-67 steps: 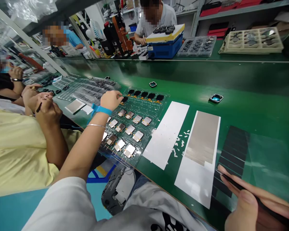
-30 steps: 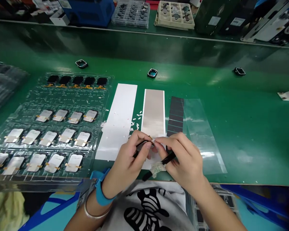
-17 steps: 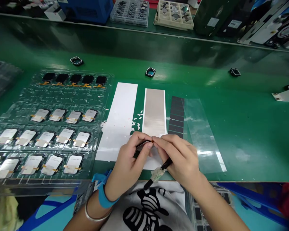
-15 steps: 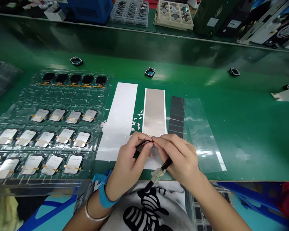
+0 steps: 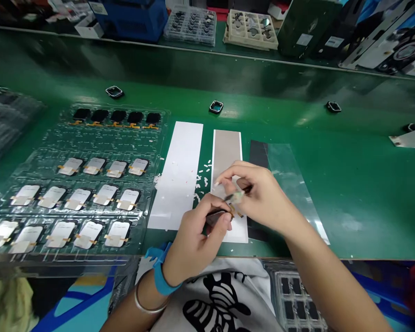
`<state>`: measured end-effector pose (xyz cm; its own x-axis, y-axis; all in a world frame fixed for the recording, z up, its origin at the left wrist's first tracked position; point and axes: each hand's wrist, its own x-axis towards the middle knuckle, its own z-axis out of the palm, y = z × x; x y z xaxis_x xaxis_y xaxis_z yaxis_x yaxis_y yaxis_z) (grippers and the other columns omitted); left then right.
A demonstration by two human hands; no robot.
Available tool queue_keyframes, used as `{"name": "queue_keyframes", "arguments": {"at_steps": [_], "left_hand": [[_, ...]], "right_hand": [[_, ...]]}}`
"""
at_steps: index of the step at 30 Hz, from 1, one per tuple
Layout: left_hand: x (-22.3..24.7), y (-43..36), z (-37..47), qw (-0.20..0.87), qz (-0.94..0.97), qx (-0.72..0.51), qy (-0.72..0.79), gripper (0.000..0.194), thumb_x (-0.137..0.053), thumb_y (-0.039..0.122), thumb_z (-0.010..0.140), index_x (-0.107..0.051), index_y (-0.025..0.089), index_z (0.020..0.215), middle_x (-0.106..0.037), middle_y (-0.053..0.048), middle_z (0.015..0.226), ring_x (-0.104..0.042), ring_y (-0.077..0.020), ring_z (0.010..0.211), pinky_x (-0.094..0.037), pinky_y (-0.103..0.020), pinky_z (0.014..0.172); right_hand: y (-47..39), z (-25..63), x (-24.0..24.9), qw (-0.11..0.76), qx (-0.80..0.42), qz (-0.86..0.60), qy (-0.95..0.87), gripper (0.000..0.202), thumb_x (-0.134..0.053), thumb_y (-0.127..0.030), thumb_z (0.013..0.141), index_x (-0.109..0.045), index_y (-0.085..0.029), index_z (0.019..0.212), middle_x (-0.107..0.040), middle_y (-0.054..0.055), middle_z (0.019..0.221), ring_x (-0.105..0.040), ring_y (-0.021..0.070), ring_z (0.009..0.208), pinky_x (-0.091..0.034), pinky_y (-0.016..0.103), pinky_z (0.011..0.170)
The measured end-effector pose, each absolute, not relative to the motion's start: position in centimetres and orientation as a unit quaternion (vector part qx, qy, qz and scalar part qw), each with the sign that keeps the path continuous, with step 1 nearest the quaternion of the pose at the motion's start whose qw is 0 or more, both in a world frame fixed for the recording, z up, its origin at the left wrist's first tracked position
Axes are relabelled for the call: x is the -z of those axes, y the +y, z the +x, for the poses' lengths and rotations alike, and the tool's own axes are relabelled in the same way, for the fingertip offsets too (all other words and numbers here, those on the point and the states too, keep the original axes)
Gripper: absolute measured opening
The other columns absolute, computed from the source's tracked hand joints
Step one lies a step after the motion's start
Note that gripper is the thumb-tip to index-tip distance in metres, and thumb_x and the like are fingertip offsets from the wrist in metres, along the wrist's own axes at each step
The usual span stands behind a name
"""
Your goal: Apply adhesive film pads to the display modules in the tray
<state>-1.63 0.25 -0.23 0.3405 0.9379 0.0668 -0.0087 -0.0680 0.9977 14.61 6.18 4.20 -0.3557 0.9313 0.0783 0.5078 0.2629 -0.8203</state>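
Note:
My left hand (image 5: 200,230) pinches a small dark watch screen (image 5: 215,216) between thumb and fingers, above the lower part of a tan strip with white edges (image 5: 227,150). An orange flex cable (image 5: 240,213) sticks out at the screen's right side. Close above it, my right hand (image 5: 268,196) is curled round a slim black tool wrapped in clear tape (image 5: 235,197), blurred by motion. Its thumb and forefinger point left over the tan strip. Whether a tiny piece is between these fingertips, I cannot tell.
At left lies a clear tray (image 5: 100,138) with rows of screens. A white strip (image 5: 185,157), white scraps (image 5: 204,173), a dark strip (image 5: 258,154) and clear film (image 5: 290,180) lie nearby. Watch frames (image 5: 216,107) sit further back, below a shelf with part boxes (image 5: 251,30).
My right hand has lifted up and away from the screen, swinging the tool from pointing down toward my shirt to above the strip. The left hand still holds the screen. The view has shifted slightly.

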Motion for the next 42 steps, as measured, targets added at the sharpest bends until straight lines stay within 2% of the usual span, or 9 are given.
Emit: {"name": "queue_keyframes", "arguments": {"at_steps": [2,5,9,12,16,21,26,33,42], "left_hand": [[0.0,0.2,-1.7,0.551,0.623,-0.405,0.379,0.004,-0.050,0.025,0.099,-0.053,0.023,0.101,-0.060,0.000,0.079,-0.061,-0.0131,0.074,-0.044,-0.025,0.064],[-0.3,0.3,-1.7,0.540,0.649,-0.389,0.369,0.006,-0.049,0.024,0.099,-0.054,0.022,0.097,-0.058,0.000,0.078,-0.059,-0.0128,0.071,-0.041,-0.025,0.061],[0.0,0.1,-1.6,0.562,0.607,-0.426,0.367,0.005,-0.048,0.025,0.101,-0.053,0.024,0.101,-0.055,0.002,0.077,-0.054,-0.0102,0.068,-0.041,-0.023,0.062],[0.3,-0.1,-1.5,0.585,0.535,-0.473,0.385,0.004,-0.046,0.028,0.103,-0.048,0.026,0.105,-0.050,0.005,0.071,-0.047,-0.0083,0.063,-0.039,-0.021,0.059],[0.3,-0.1,-1.5,0.599,0.489,-0.494,0.398,0.004,-0.044,0.030,0.104,-0.044,0.026,0.105,-0.049,0.006,0.071,-0.046,-0.0080,0.063,-0.038,-0.019,0.057],[0.0,0.2,-1.6,0.581,0.497,-0.488,0.421,0.006,-0.048,0.030,0.102,-0.044,0.025,0.102,-0.052,0.006,0.069,-0.044,-0.0067,0.058,-0.032,-0.017,0.049],[0.2,0.3,-1.4,0.578,0.505,-0.477,0.429,0.007,-0.048,0.031,0.102,-0.044,0.025,0.104,-0.050,0.006,0.068,-0.044,-0.0069,0.059,-0.034,-0.018,0.052],[0.4,0.1,-1.7,0.612,0.486,-0.463,0.419,0.010,-0.042,0.036,0.104,-0.042,0.026,0.107,-0.052,0.004,0.075,-0.047,-0.0091,0.069,-0.036,-0.021,0.059],[0.4,0.1,-1.5,0.614,0.480,-0.466,0.418,0.006,-0.043,0.031,0.104,-0.042,0.026,0.108,-0.052,0.005,0.075,-0.048,-0.0086,0.070,-0.038,-0.020,0.061]], "right_hand": [[7.2,14.0,-4.1,0.231,-0.367,-0.507,-0.745,0.028,-0.056,0.005,0.065,-0.068,-0.018,0.076,-0.066,-0.001,0.082,-0.060,0.0117,0.076,-0.043,0.023,0.066],[8.0,13.2,-3.4,0.181,-0.345,-0.538,-0.747,0.020,-0.059,0.000,0.067,-0.066,-0.018,0.069,-0.066,-0.001,0.077,-0.059,0.0128,0.072,-0.042,0.026,0.065],[7.7,13.2,-2.5,0.257,-0.340,-0.561,-0.709,0.017,-0.068,-0.013,0.071,-0.054,-0.019,0.063,-0.055,-0.005,0.062,-0.049,0.0096,0.060,-0.039,0.025,0.060],[6.8,13.8,-2.4,0.325,-0.458,-0.515,-0.647,0.012,-0.070,-0.023,0.075,-0.059,-0.019,0.071,-0.058,-0.004,0.067,-0.051,0.0098,0.063,-0.041,0.024,0.060],[5.8,14.6,-2.5,0.306,-0.619,-0.447,-0.568,0.017,-0.067,-0.032,0.081,-0.068,-0.018,0.071,-0.062,-0.002,0.063,-0.049,0.0091,0.055,-0.036,0.023,0.051],[5.3,15.1,-2.2,0.331,-0.670,-0.393,-0.536,0.021,-0.069,-0.036,0.085,-0.072,-0.020,0.072,-0.069,-0.001,0.066,-0.057,0.0093,0.059,-0.042,0.022,0.055],[5.1,15.1,-1.8,0.327,-0.635,-0.442,-0.542,0.022,-0.074,-0.039,0.081,-0.072,-0.019,0.071,-0.066,-0.001,0.060,-0.052,0.0081,0.053,-0.037,0.021,0.048],[4.7,14.3,-2.3,0.371,-0.602,-0.435,-0.557,0.016,-0.076,-0.034,0.080,-0.073,-0.019,0.075,-0.071,0.001,0.068,-0.064,0.0119,0.061,-0.046,0.023,0.056],[4.2,14.4,-2.5,0.378,-0.528,-0.454,-0.610,0.012,-0.072,-0.030,0.083,-0.073,-0.019,0.077,-0.068,-0.001,0.065,-0.056,0.0098,0.059,-0.045,0.024,0.058]]}}
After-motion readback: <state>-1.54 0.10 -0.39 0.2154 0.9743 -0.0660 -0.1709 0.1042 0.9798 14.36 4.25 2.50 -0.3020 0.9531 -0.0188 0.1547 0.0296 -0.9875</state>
